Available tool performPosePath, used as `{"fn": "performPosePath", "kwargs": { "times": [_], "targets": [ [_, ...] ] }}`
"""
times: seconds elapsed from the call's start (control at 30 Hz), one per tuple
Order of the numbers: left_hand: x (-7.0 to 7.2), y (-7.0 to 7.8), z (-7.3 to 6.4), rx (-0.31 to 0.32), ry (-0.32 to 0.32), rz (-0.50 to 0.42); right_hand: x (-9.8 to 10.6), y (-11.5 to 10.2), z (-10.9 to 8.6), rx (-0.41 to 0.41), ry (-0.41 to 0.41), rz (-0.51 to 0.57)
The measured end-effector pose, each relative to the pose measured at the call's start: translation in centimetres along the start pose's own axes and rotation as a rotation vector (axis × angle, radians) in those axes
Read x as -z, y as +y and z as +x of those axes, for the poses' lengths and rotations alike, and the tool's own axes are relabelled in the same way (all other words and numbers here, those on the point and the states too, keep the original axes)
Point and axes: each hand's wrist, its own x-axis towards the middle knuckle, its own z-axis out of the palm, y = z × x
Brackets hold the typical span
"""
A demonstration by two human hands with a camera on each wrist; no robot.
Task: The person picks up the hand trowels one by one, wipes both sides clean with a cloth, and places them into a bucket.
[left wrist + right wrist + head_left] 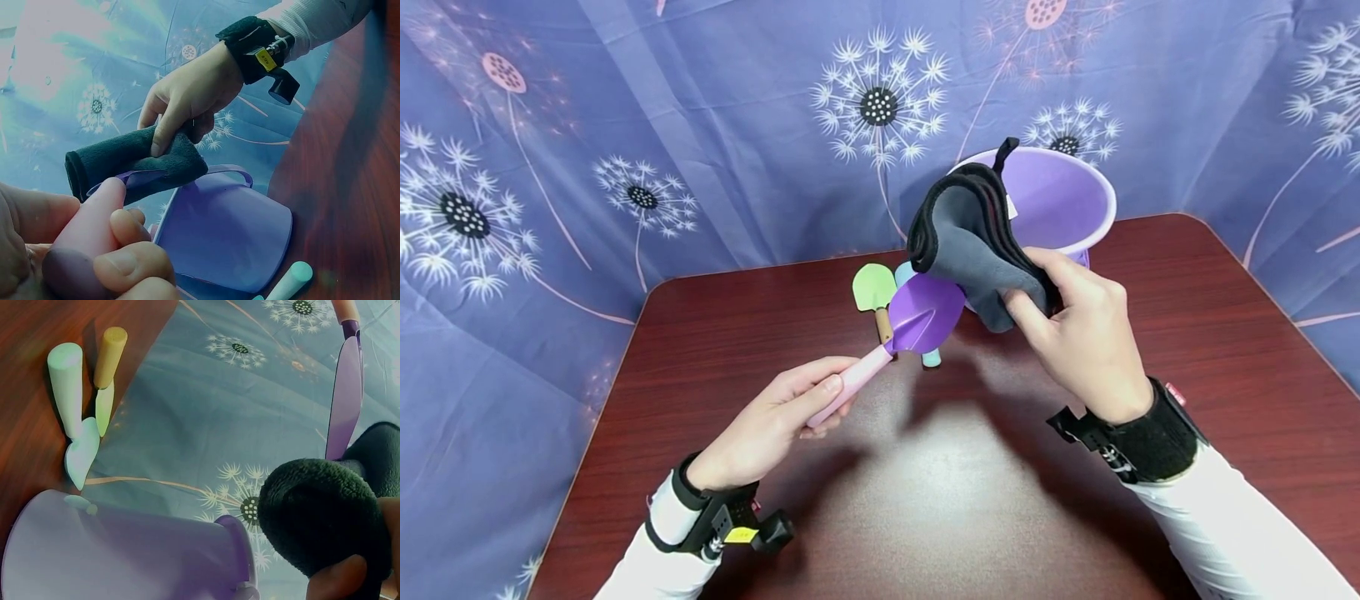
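Observation:
My left hand [782, 414] grips the pink handle of a small trowel with a purple blade [927, 315], held above the table and tilted up to the right. In my right hand [1078, 333] is a folded dark grey cloth [981, 250] with black edging and a black loop, pinched between thumb and fingers. The cloth lies close against the trowel's blade; in the left wrist view the cloth [134, 159] partly hides the blade. Behind the cloth stands a purple bucket [1060, 200]. The right wrist view shows the purple blade [345, 400] beside the cloth.
A green trowel [874, 287] with a wooden handle lies on the brown table [715, 333]. Beside it is a light blue trowel [81, 453], partly hidden by the purple blade in the head view. A blue curtain with dandelion prints [737, 108] hangs behind the table.

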Motion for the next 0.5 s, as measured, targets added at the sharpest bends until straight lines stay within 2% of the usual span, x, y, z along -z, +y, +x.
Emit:
{"fn": "performPosePath", "kwargs": {
  "times": [0.27,0.5],
  "targets": [
    [-0.24,-0.08,0.12,-0.023,0.003,-0.033,-0.10,-0.20,-0.33,-0.045,-0.030,0.004],
    [-0.66,-0.26,0.17,-0.022,0.024,-0.030,-0.51,-0.51,-0.59,0.001,-0.035,0.019]
  ]
}}
